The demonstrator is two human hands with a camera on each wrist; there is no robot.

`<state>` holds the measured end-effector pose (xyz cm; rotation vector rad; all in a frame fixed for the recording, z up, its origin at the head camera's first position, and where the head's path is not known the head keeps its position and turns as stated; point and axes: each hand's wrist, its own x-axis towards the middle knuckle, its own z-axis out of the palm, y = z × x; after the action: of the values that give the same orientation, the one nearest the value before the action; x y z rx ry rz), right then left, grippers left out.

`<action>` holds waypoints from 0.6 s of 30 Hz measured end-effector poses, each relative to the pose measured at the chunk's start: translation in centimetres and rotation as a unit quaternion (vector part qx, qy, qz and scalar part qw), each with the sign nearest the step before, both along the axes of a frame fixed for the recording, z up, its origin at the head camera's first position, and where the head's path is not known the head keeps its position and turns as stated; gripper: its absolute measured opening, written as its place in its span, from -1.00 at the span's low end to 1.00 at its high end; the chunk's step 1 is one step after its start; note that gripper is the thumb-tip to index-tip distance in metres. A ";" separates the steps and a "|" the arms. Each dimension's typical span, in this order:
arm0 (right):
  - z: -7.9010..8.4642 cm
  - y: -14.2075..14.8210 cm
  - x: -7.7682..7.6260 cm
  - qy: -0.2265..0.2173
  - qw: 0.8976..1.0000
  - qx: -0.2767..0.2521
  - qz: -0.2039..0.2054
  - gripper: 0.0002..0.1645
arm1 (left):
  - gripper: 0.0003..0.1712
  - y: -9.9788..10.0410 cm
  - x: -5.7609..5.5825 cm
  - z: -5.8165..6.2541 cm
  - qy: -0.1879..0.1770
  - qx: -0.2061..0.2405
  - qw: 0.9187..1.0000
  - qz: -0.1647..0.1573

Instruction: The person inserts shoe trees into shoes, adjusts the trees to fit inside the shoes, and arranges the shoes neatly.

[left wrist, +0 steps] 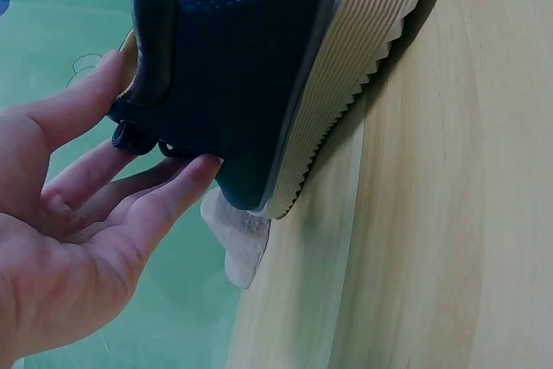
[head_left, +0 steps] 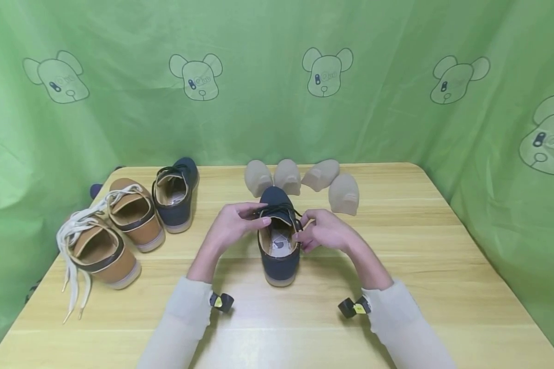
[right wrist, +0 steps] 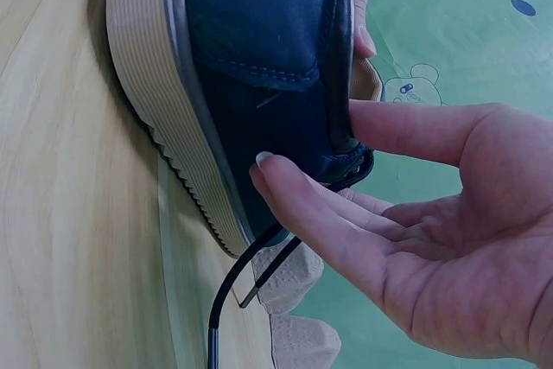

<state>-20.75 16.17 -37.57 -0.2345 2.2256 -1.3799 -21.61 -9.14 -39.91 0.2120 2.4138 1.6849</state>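
Note:
A dark blue lace-up shoe (head_left: 280,267) stands at the middle of the table, toe pointing away and heel nearest me. My left hand (head_left: 233,221) holds its left side by the opening, thumb at the tongue and fingers along the outer upper (left wrist: 225,84). On the other side, my right hand (head_left: 327,230) grips the collar (right wrist: 341,58), its thumb at the inside edge and its fingers outside. Black laces (head_left: 277,208) lie across the front, and one lace end (right wrist: 226,300) hangs down beside the sole. A pale printed insole (head_left: 280,245) shows inside.
Several grey toe-shaped moulded forms (head_left: 343,193) lie beyond the shoe, near the table's back edge. To the left stand another dark blue shoe (head_left: 181,212) and two tan shoes (head_left: 115,264) with loose white laces (head_left: 76,230). A green curtain (head_left: 268,123) hangs behind the wooden table (head_left: 443,287).

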 end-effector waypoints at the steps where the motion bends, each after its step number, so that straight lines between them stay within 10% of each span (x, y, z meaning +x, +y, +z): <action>1: 0.0 0.0 0.0 -0.001 1.000 -0.001 -0.001 -0.69 | -0.45 0.0 0.0 0.0 -0.001 0.001 1.000 0.000; 18: 0.3 0.4 0.1 0.022 0.999 0.032 0.015 -0.60 | -0.45 0.1 0.0 0.0 -0.009 0.015 1.000 0.001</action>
<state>-20.66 16.54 -37.25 -0.2765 2.2889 -1.2970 -21.58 -9.06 -39.94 0.1979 2.3777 1.7181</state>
